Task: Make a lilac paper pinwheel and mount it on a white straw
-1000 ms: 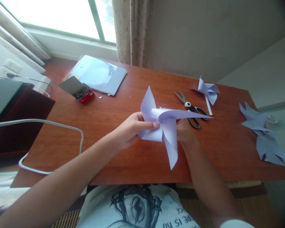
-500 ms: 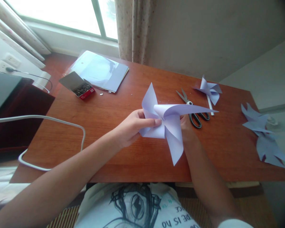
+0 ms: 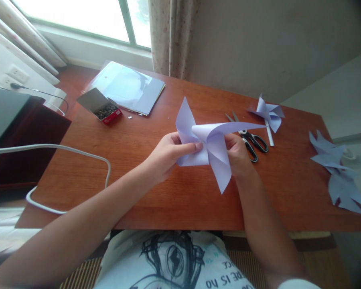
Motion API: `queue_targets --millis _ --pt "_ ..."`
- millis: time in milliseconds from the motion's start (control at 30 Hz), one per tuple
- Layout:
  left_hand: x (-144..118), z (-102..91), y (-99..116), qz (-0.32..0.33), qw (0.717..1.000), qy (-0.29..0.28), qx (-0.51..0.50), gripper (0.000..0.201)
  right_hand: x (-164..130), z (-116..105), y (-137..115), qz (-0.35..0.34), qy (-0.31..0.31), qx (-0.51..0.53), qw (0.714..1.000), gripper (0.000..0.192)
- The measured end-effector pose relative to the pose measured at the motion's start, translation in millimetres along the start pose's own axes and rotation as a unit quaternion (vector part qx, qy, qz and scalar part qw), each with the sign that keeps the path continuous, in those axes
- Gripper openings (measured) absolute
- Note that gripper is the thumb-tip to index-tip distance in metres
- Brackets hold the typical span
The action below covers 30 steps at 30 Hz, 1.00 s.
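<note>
A pale lilac paper pinwheel (image 3: 218,146) is held above the desk in front of me, its curled blades facing up. My left hand (image 3: 171,154) grips it from the left, thumb pressed near the centre and the other fingers behind the paper. On the right side, my right hand (image 3: 237,154) is partly hidden behind the blades; its fingers are curled at the back, and what they pinch there cannot be seen. Just beyond the right hand lie scissors (image 3: 252,142) with black and white handles, blades slightly apart.
A finished pinwheel (image 3: 270,114) with a white stick lies at the back right. Several cut paper pieces (image 3: 344,188) rest at the right edge. An opened red box (image 3: 111,114) of small metal pieces stands near a plastic-covered folder (image 3: 132,88). A white cable (image 3: 78,151) crosses the left side.
Both hands and the pinwheel have risen slightly in view. The right hand shows more from behind the blades. The left thumb still presses near the centre.
</note>
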<state>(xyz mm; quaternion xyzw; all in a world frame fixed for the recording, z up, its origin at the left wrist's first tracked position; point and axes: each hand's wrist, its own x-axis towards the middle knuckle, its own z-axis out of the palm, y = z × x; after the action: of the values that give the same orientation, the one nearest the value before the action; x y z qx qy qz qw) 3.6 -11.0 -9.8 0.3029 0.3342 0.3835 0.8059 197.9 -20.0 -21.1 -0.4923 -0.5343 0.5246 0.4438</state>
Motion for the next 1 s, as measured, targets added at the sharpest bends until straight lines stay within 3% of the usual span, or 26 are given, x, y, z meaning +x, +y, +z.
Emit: queue_targets --millis 167,300,400,533,633,733,1000 --pt "3.9 -3.1 -1.6 0.064 0.995 0.071 0.033 0.022 3.0 -11.1 2.8 -0.045 0.044 0.007 0.998 0.013" --pt "7.3 -6.6 -3.7 0.133 0.977 0.141 0.092 0.023 -0.7 -10.6 -7.5 -0.093 0.130 -0.062 0.985 0.007" --pt "10.0 -8.8 -6.4 0.173 0.957 0.177 0.149 0.021 -7.5 -1.6 -16.4 -0.139 0.151 -0.153 0.967 0.004" --pt "12.3 -9.8 -11.3 0.200 0.942 0.192 0.188 0.019 -15.7 16.3 -22.8 -0.207 0.123 -0.305 0.921 0.004" --pt "11.7 -8.4 -13.4 0.213 0.934 0.192 0.213 0.016 -18.5 26.0 -22.0 -0.257 0.137 -0.403 0.868 0.005" --pt "10.0 -5.9 -13.4 0.214 0.931 0.188 0.229 0.015 -19.8 30.5 -18.5 -0.274 0.156 -0.452 0.835 0.008" --pt "4.8 0.6 -16.4 0.224 0.928 0.188 0.230 0.014 -21.2 36.0 -11.8 -0.265 0.185 -0.451 0.832 0.011"
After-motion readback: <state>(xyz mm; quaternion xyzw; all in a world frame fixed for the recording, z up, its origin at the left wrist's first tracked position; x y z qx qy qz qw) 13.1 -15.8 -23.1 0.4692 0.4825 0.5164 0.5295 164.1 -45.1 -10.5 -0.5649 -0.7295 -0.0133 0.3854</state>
